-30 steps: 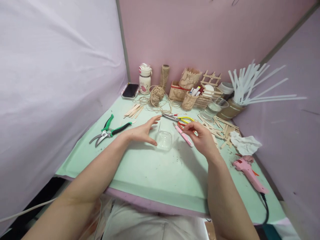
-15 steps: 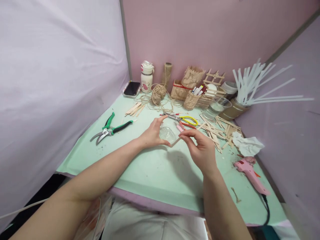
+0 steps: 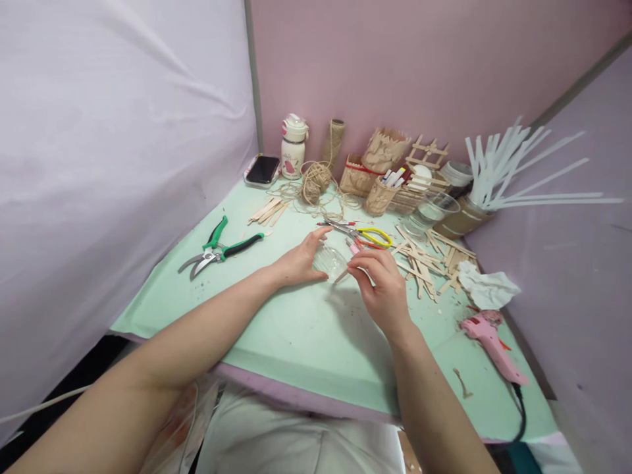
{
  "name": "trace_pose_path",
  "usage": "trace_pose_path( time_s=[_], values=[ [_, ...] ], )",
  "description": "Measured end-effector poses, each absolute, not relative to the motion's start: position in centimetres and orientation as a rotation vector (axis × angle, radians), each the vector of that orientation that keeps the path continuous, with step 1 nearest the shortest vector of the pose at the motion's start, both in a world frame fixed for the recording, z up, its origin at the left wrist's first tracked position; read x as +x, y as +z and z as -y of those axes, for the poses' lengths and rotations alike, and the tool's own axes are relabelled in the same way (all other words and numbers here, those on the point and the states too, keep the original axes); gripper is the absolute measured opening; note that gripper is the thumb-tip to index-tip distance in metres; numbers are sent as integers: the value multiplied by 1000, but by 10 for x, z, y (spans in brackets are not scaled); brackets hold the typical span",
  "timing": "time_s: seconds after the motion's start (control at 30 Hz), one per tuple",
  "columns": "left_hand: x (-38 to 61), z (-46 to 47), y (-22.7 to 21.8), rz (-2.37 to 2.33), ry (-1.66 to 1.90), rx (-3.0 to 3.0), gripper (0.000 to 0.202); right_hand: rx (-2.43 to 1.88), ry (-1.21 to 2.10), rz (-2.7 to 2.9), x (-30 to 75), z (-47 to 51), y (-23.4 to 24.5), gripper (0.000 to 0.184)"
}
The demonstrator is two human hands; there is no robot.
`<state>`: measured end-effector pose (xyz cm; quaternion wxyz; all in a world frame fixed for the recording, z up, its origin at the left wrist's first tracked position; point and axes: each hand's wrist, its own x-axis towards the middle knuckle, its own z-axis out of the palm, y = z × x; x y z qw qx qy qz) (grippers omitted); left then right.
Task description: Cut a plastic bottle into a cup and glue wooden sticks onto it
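Note:
My left hand (image 3: 305,261) curves round the left side of a small clear plastic cup (image 3: 330,263), thumb at the near side and fingers at the far side. In my right hand (image 3: 378,284), a short piece of wooden craft stick (image 3: 342,275) is pinched between thumb and fingers. Its free end points at the near right side of the cup; whether it touches the wall I cannot tell. Just beyond the cup lie yellow-handled scissors (image 3: 372,237) and a pink-and-clear item (image 3: 353,245), partly hidden by my right hand.
Green-handled pruning shears (image 3: 217,250) lie open at left. At right are scattered craft sticks (image 3: 419,266), crumpled tissue (image 3: 486,284) and a pink glue gun (image 3: 496,345) with a cord. Behind stand a twine ball (image 3: 316,182), a bottle (image 3: 294,148), a pen holder (image 3: 380,197) and white sticks (image 3: 503,164).
My right hand has moved left with the stick, closer to the cup. My left hand stays round the cup, its thumb shifted slightly. The view has shifted a little.

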<state>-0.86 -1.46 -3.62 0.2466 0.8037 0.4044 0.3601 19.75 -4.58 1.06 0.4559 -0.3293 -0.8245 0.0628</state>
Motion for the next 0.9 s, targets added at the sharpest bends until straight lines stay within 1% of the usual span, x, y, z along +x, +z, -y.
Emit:
trace_pose_path(
  time_s=[0.13, 0.27, 0.37, 0.5, 0.67, 0.9],
  values=[
    [-9, 16, -34, -1113, 954, 2208, 113, -804, 112, 2047, 199, 43, 9, 9],
    [-6, 17, -34, -1126, 969, 2190, 125, -795, 230, 1995, 199, 40, 4, 11],
    [-3, 18, -35, -1138, 1003, 2182, 128, -800, 300, 1914, 198, 40, 1, 11],
    [3, 18, -39, -1156, 1050, 2191, 126, -798, 292, 1898, 196, 40, -2, 11],
    [10, 20, -40, -1240, 1104, 2179, 118, -803, 247, 1912, 195, 39, -2, 12],
    [12, 22, -38, -1283, 1078, 2166, 112, -842, 187, 1941, 191, 39, -4, 13]
  ],
)
